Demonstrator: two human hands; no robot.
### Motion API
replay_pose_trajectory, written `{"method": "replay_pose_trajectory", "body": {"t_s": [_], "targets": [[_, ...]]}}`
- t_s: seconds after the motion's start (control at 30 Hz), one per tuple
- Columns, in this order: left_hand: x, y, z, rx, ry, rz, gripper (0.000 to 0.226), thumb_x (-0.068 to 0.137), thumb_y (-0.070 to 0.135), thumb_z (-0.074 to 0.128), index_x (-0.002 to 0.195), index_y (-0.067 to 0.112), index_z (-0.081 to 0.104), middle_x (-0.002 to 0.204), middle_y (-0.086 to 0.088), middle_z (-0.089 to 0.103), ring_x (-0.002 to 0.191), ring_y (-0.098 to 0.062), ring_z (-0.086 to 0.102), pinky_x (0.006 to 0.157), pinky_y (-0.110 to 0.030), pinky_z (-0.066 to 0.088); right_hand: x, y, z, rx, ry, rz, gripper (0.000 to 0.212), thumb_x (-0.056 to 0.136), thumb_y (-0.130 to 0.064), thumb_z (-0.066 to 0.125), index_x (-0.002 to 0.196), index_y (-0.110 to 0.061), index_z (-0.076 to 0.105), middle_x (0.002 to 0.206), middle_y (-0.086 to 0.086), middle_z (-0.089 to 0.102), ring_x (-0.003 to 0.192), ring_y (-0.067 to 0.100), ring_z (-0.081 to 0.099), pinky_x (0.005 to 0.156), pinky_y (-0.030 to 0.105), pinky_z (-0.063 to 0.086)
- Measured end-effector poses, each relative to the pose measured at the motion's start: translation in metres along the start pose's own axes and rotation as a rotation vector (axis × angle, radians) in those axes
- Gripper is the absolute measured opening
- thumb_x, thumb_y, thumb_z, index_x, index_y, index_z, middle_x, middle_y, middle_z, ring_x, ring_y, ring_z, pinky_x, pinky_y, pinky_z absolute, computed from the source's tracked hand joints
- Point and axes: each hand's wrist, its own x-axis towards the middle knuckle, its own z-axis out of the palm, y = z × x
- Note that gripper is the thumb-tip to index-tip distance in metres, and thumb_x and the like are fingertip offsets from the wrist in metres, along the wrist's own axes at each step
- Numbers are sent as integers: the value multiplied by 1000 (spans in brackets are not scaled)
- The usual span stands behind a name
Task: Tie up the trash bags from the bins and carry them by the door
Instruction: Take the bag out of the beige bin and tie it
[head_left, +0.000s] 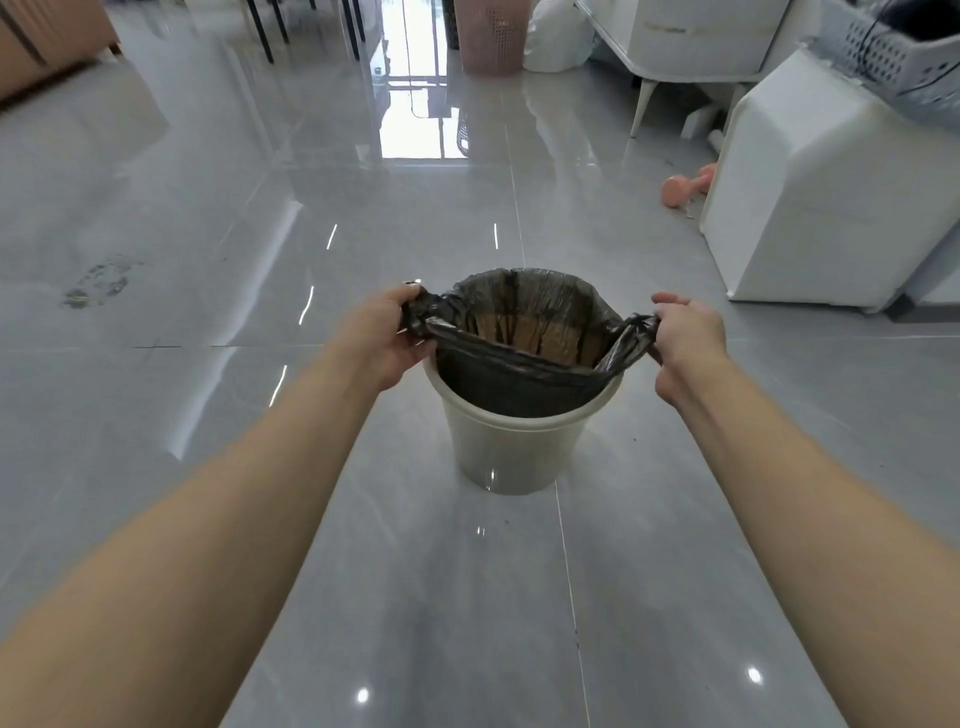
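Note:
A cream plastic bin stands on the grey tiled floor in the middle of the view. A black trash bag lines it, its top edge lifted off the rim and pulled wide. Brown cardboard-like waste shows inside the bag's open mouth. My left hand is closed on a bunched left corner of the bag. My right hand is closed on the bunched right corner. Both hands hold the bag's edge slightly above the bin's rim.
A white cabinet stands at the right with a pink dumbbell on the floor beside it. Far back are a pink perforated basket, a white bag and dark table legs. A cardboard box sits far left.

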Motion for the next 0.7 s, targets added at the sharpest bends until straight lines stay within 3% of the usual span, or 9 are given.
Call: {"method": "replay_pose_trajectory", "body": {"t_s": [0.1, 0.2, 0.27, 0.4, 0.5, 0.57, 0.7], "targets": [[3, 5, 13, -71, -12, 111, 9, 89, 20, 60, 93, 13, 60, 85, -8, 62, 79, -23, 64, 82, -41, 56, 2, 1, 10, -46, 18, -161, 29, 90, -7, 37, 106, -20, 57, 99, 6, 57, 79, 16, 53, 68, 25, 44], [7, 10, 19, -253, -164, 126, 15, 92, 20, 51, 86, 9, 60, 77, -8, 65, 78, -25, 65, 76, -36, 57, 4, -9, 19, -16, 36, -239, 30, 87, -8, 38, 104, -22, 58, 100, 5, 59, 85, 17, 55, 73, 28, 48], [11, 12, 20, -382, -231, 149, 19, 91, 18, 46, 92, 6, 61, 84, -11, 68, 85, -28, 67, 81, -39, 57, 5, -18, 23, 142, 6, -228, 28, 86, -6, 41, 100, -22, 59, 94, 5, 57, 81, 17, 55, 70, 28, 49], [11, 20, 22, -572, -339, 156, 42, 91, 22, 38, 114, -1, 65, 111, -18, 65, 106, -34, 60, 103, -47, 42, 0, -39, 25, 673, -125, -109, 26, 87, 4, 41, 97, -14, 57, 80, 8, 53, 54, 13, 60, 54, 23, 51], [5, 32, 26, -729, -446, 187, 45, 93, 24, 34, 117, -2, 62, 109, -15, 70, 110, -33, 61, 105, -49, 40, -4, -53, 25, 848, -237, -102, 23, 87, 3, 44, 101, -9, 59, 88, 11, 57, 67, 19, 63, 66, 30, 55], [-3, 42, 31, -818, -521, 236, 42, 96, 23, 30, 119, 0, 56, 110, -12, 71, 112, -33, 63, 105, -50, 40, -10, -64, 25, 937, -333, -121, 21, 88, 3, 45, 97, -8, 60, 84, 8, 61, 70, 20, 64, 72, 32, 54], [-22, 66, 42, -967, -598, 264, 42, 99, 24, 28, 121, 1, 55, 109, -12, 71, 118, -32, 58, 109, -51, 36, -31, -93, 39, 1021, -420, -112, 19, 91, 0, 43, 91, -12, 58, 78, 10, 57, 66, 21, 61, 68, 31, 53]]}}
